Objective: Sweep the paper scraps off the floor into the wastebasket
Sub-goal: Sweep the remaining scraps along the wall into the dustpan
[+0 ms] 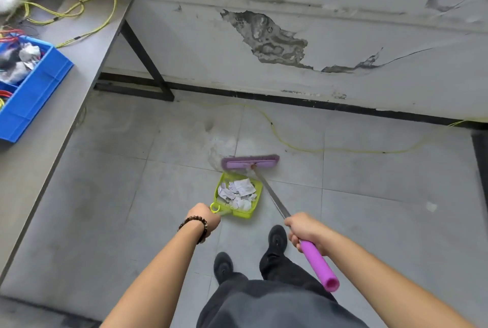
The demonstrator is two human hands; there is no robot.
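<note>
A lime-green dustpan (254,208) rests on the grey floor tiles ahead of my feet, holding several white paper scraps (237,193). My left hand (204,218), with a bead bracelet on the wrist, is shut on the dustpan's handle. A purple broom head (250,161) lies on the floor right at the dustpan's far edge. Its metal shaft runs back to a purple grip (318,264), and my right hand (305,231) is shut on that grip. One small white scrap (431,206) lies on the floor to the right. No wastebasket is in view.
A grey table (66,84) with black legs stands on the left, carrying a blue bin (34,90) and yellow cables. A yellow cable (290,142) runs across the floor beyond the broom. The damaged white wall (277,37) is behind. My black shoes (277,239) stand below the dustpan.
</note>
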